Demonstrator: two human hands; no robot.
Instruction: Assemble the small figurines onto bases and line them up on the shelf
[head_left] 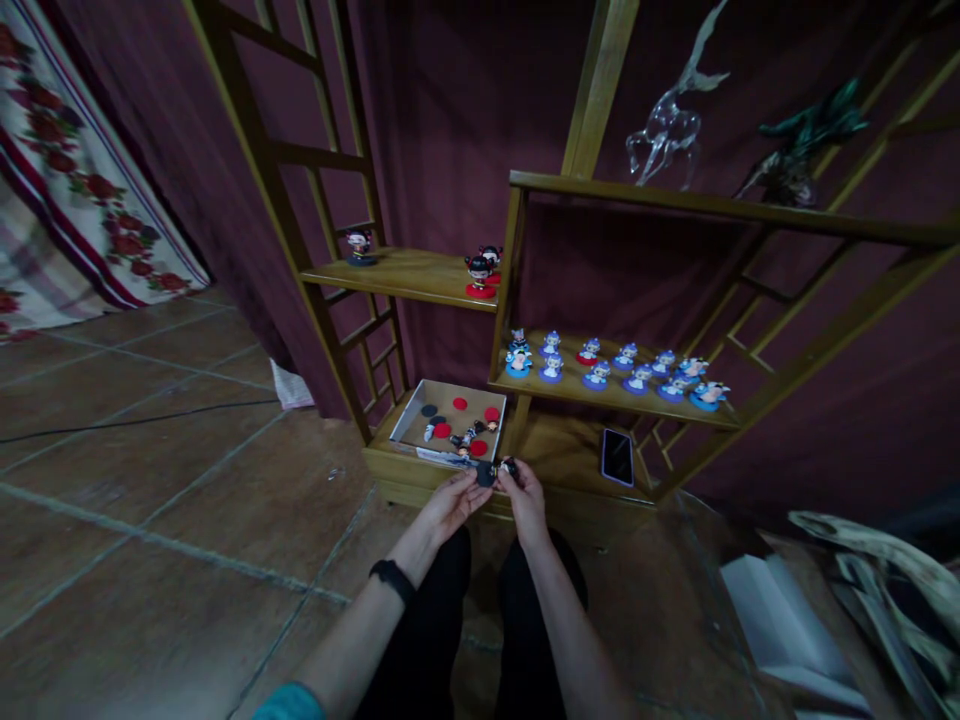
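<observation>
Head view: the left hand [454, 500] has its grip closed on a round black base [485, 475], the right hand [526, 497] likewise on a small dark figurine [510, 467], just before a shallow white cardboard box [407, 431] holding flat red discs [460, 404].

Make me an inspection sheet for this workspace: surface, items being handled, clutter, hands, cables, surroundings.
Surface: wooden bottom shelf, with an open box at its left.
Job's things: small figurine and dark round base, held in front of the box; whether they are joined is too small to tell. Inside the box: red discs, dark discs, more figurines.
Clutter: phone on the bottom shelf, right side.
Hands: left hand holds the base; right hand holds the figurine.
Cables: black cable on the floor, far left.
Surroundings: maroon curtain behind; displayed figurines on the shelf above the phone.
</observation>
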